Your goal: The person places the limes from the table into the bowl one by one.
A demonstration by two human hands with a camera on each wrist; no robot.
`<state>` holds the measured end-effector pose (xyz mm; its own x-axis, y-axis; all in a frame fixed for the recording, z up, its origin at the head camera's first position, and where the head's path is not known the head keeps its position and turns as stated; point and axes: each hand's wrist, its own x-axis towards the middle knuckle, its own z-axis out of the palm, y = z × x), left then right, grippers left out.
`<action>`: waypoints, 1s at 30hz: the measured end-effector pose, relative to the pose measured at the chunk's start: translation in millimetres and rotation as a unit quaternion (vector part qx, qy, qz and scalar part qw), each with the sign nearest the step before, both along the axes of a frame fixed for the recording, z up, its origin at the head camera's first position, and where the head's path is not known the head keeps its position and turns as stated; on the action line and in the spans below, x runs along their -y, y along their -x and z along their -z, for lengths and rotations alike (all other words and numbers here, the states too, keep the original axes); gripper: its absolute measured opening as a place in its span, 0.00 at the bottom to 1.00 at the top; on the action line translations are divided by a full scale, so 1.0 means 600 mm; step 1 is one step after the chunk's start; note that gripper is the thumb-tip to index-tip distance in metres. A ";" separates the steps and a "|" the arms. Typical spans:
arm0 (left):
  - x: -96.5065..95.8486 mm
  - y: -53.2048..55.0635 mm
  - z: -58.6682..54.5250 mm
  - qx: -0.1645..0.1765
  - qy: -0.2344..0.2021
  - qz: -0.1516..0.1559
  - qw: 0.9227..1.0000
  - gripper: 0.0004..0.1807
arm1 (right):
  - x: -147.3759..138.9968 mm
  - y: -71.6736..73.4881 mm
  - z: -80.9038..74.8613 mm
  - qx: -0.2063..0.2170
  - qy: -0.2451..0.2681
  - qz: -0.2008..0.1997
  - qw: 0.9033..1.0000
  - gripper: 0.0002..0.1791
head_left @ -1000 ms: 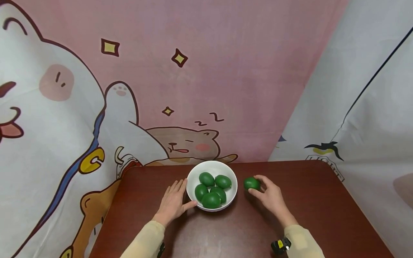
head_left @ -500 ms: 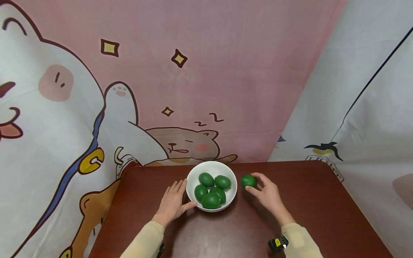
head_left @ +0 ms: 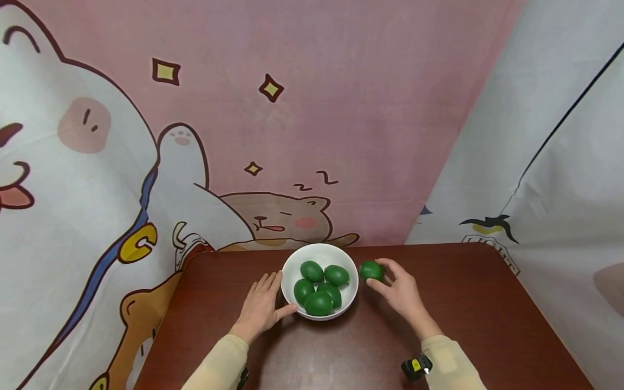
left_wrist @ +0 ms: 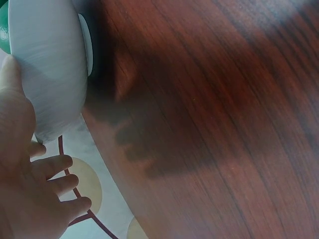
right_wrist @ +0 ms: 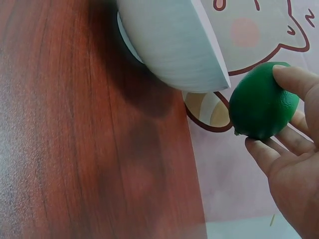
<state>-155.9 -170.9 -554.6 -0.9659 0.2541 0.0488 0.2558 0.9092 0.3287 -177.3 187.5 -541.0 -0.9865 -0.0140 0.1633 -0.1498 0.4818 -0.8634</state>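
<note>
A white bowl (head_left: 288, 265) stands on the table with several green limes (head_left: 319, 303) inside. My left hand (head_left: 260, 306) rests against the bowl's left side, fingers straight. In the left wrist view its thumb (left_wrist: 11, 74) touches near the rim, and the other fingers spread along the outer wall. My right hand (head_left: 402, 290) pinches another lime (head_left: 370, 271) between thumb and fingers, just right of the bowl's rim. The right wrist view has this lime (right_wrist: 261, 102) held off the table, close to the tilted-looking bowl (right_wrist: 174, 45) but apart from it.
The dark reddish-brown table (head_left: 312, 357) ends at a back edge just behind the bowl. A printed cloth (head_left: 370, 135) with cartoon animals hangs behind it. A black device with a yellow mark (head_left: 416, 367) sits at my right wrist.
My right hand has carried its lime leftward and slightly away from me, up to the bowl's rim. The left hand, the bowl and the limes inside have stayed in place.
</note>
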 end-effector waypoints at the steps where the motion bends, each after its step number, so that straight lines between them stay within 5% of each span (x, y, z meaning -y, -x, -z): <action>1: 0.000 0.000 0.000 0.001 0.000 0.000 1.000 0.57 | 0.002 0.000 -0.001 -0.001 0.001 -0.001 1.000 0.30; 30: 0.000 -0.002 -0.002 -0.007 0.004 0.001 1.000 0.56 | 0.046 0.015 -0.021 -0.018 -0.001 -0.043 0.999 0.31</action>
